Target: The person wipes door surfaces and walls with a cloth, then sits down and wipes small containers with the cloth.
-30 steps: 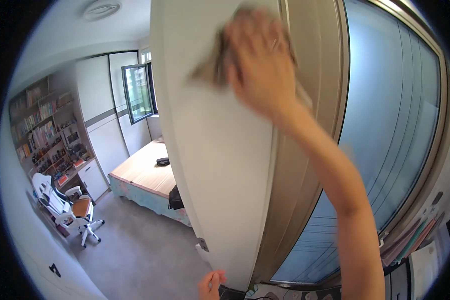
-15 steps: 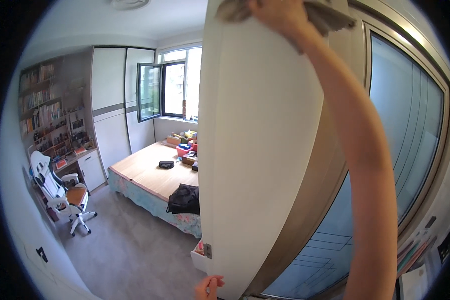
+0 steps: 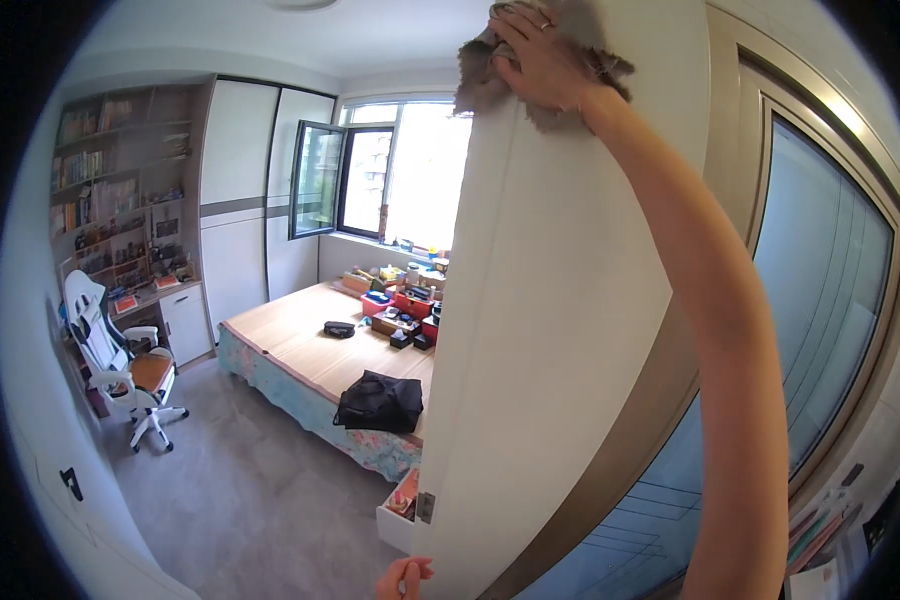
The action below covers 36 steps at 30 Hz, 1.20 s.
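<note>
High on the white door casing point(image 3: 545, 300), my right hand point(image 3: 542, 62) presses a crumpled grey-brown cloth point(image 3: 485, 88) against the upper surface. A ring shows on one of its fingers, and the cloth's ragged edges stick out on both sides of the hand. My right forearm reaches up from the lower right, in front of the casing and a glazed door point(image 3: 820, 270). Down at the lower edge, my left hand point(image 3: 404, 578) shows only in part, beside the foot of the casing. Its fingers are curled in, with nothing visible in them.
Beyond the casing lies a room with a bed point(image 3: 300, 325) bearing boxes, a black bag point(image 3: 378, 402) and a small black case point(image 3: 339, 329). A white chair point(image 3: 120, 355), a bookshelf point(image 3: 120, 180), a wardrobe point(image 3: 238, 190) and an open window sash point(image 3: 316, 180) stand farther back.
My right hand and the cloth sit lower in view and show more fully. The view has shifted, revealing more of the bed and window left of the casing. My left hand stays low.
</note>
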Tool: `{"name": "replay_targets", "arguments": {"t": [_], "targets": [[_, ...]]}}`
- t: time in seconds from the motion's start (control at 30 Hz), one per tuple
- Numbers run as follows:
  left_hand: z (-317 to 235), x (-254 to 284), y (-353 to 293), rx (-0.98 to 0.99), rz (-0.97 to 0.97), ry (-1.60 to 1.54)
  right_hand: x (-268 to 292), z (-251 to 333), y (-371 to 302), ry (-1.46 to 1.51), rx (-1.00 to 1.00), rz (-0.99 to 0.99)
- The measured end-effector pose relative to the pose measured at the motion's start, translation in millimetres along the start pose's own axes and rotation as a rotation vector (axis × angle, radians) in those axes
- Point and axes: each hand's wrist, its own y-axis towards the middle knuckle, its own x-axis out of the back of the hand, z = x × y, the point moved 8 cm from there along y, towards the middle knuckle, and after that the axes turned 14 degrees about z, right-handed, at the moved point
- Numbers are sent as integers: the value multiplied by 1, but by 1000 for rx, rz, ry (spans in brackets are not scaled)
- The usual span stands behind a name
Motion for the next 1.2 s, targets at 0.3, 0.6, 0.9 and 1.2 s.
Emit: {"name": "replay_targets", "arguments": {"t": [0.3,0.6,0.9,1.2], "targets": [[9,27,-10,-23,-123,-65,0,53,-29,-3,-118,-52],[8,37,-6,29,-91,105,-1,98,-27,-728,-175,-79],[21,43,-11,6,-95,-65,-57,91,-40,-337,-305,-7],[15,38,-9,22,-63,-144,-15,101,-18,-393,-293,-62]]}}
